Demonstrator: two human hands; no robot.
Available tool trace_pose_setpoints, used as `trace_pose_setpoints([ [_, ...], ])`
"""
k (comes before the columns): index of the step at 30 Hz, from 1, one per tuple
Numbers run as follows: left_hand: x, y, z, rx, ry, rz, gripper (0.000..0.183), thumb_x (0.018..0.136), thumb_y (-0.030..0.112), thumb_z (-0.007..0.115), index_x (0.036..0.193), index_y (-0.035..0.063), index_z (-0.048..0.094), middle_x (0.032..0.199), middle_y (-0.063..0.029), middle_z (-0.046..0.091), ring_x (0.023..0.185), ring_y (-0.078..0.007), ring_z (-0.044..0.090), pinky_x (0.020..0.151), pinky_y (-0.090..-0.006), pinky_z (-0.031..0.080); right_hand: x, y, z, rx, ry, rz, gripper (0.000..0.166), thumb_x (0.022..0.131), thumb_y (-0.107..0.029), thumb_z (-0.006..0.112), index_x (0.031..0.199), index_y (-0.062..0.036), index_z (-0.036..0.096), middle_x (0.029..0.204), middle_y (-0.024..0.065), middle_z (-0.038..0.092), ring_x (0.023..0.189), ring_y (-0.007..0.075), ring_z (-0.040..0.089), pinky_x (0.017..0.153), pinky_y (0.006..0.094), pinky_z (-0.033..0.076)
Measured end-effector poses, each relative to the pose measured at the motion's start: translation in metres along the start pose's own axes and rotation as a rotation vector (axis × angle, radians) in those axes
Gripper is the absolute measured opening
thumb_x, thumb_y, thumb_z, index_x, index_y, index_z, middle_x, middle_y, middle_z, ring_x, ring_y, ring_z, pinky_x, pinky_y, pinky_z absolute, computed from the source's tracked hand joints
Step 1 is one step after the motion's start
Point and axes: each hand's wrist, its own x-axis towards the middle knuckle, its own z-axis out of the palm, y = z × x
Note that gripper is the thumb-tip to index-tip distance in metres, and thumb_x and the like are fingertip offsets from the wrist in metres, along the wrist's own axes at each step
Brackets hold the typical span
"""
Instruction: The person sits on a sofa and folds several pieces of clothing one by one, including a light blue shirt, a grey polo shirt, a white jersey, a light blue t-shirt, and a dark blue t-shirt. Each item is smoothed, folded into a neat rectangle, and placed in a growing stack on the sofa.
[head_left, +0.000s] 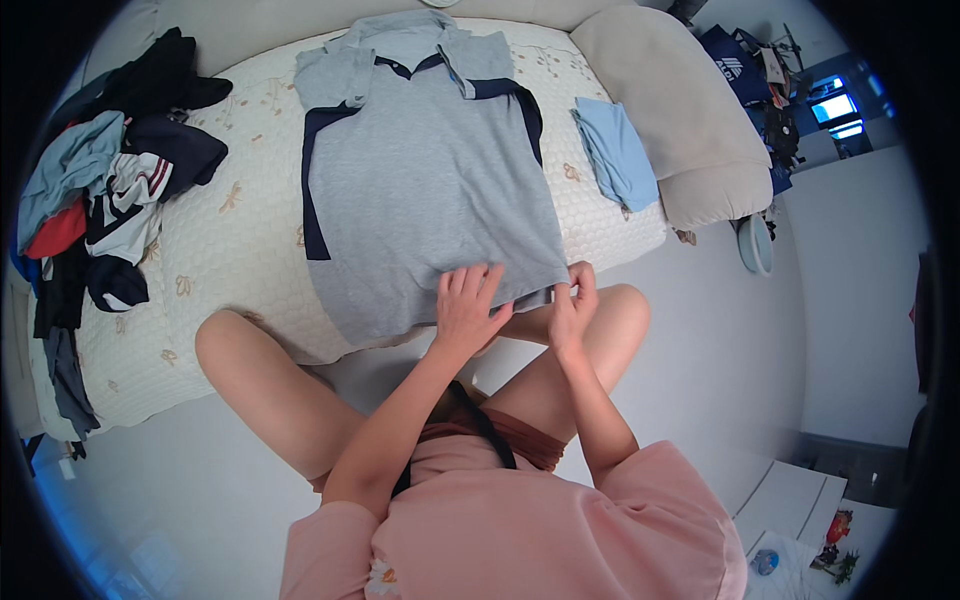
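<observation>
A grey polo shirt (427, 180) with navy trim lies spread on the cream quilted sofa cover (232, 247). Its collar points away from me, and both sleeves are turned inward over the upper part. My left hand (469, 309) rests on the shirt near the hem, fingers apart. At the hem's right corner, my right hand (574, 309) pinches the fabric between thumb and fingers. The hem lifts slightly between the two hands, showing a darker inside layer.
A folded light blue garment (615, 154) lies right of the shirt, beside the padded sofa arm (675, 112). On the left is a heap of mixed clothes (135, 165). Beyond the sofa's right end, a pale basin (755, 245) stands near the wall. My knees flank the sofa's front edge.
</observation>
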Motion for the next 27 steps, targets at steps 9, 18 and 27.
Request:
trace_pose_setpoints([
  [9,-0.058,-0.056,-0.08,0.16,0.052,-0.487,0.048,0.057,-0.011,0.052,0.101,0.0084,0.056,0.098,-0.0075,0.05,0.095,-0.0279,0.049,0.078,-0.0372,0.042,0.025,0.01,-0.027,-0.008,0.097,-0.136,0.014,0.076,0.002,0.05,0.071,-0.0022,0.037,0.071,0.0053,0.041,0.067,0.0127,0.039,0.063,0.024,0.036],
  [18,-0.055,-0.02,-0.161,0.152,0.221,-0.32,0.05,0.058,-0.013,0.048,0.103,0.0067,0.058,0.094,-0.0122,0.048,0.089,-0.0293,0.051,0.076,-0.0326,0.044,0.013,0.087,0.014,-0.486,-0.197,0.278,0.013,0.073,-0.006,0.057,0.082,-0.0043,0.047,0.072,0.0127,0.055,0.067,0.0269,0.053,0.064,0.0328,0.043],
  [27,-0.083,-0.071,-0.149,0.306,-0.091,-0.632,0.039,0.065,-0.01,0.052,0.1,0.0056,0.053,0.1,-0.0129,0.049,0.095,-0.0306,0.051,0.076,-0.0363,0.043,0.06,0.045,-0.089,-0.745,-0.145,-0.133,0.042,0.063,0.015,0.047,0.097,-0.0083,0.047,0.087,0.0174,0.057,0.078,0.0377,0.056,0.065,0.0419,0.043],
])
